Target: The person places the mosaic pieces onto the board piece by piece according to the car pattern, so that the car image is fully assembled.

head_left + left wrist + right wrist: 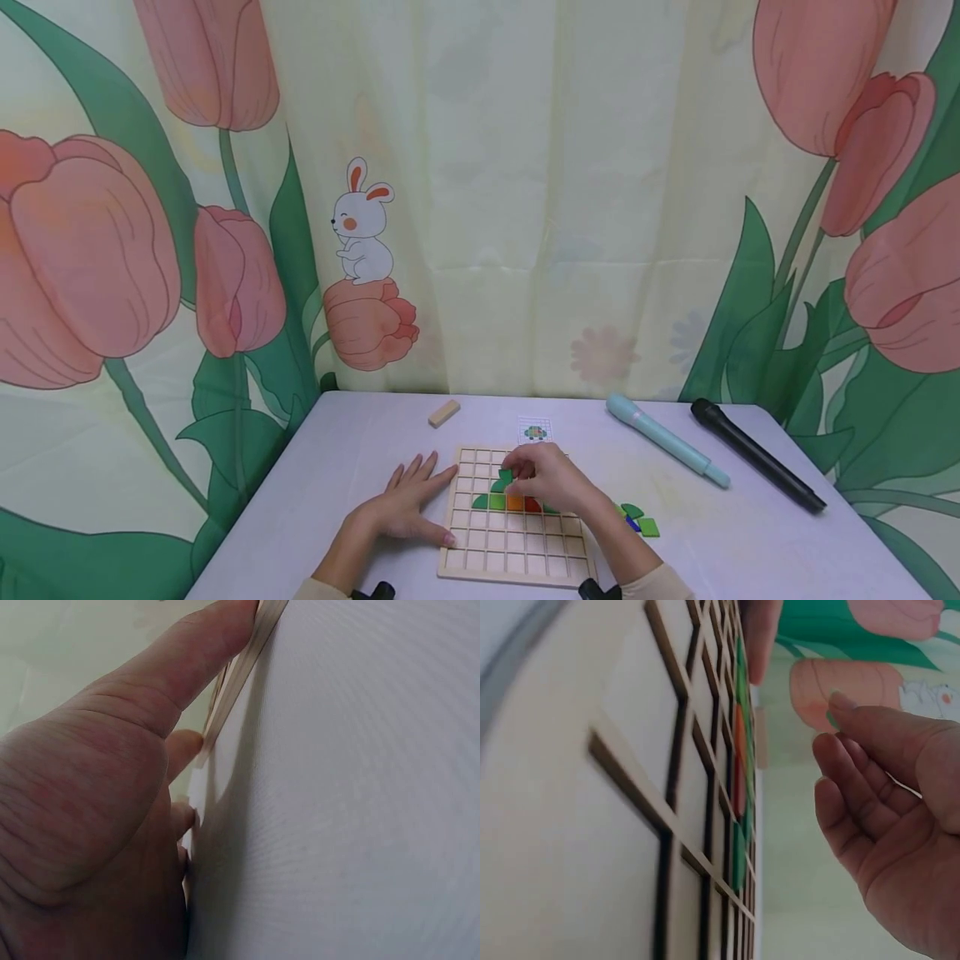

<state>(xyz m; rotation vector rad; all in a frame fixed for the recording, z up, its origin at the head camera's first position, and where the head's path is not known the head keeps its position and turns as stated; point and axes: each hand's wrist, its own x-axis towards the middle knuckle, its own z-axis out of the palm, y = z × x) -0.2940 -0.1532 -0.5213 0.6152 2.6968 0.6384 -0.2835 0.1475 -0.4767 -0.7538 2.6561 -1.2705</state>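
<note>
A wooden grid board (517, 567) lies on the table, with a row of green, orange and red tiles (514, 502) set in its squares. More green pieces (498, 485) sit just above that row. Fingers spread, my left hand (405, 502) rests at the board's left side; its thumb and index finger touch the frame (238, 675). Over the upper part of the board, my right hand (551, 477) pinches a small green piece (831, 718) between thumb and fingertips. Most of that piece is hidden by the fingers, so its shape cannot be told.
Behind the board lies a small printed picture card (536, 431), with a wooden block (444, 413) to its left. Loose green and blue pieces (648, 527) lie right of the board, partly behind my right forearm. Further right are a light blue pen-like stick (667, 442) and a black one (757, 455).
</note>
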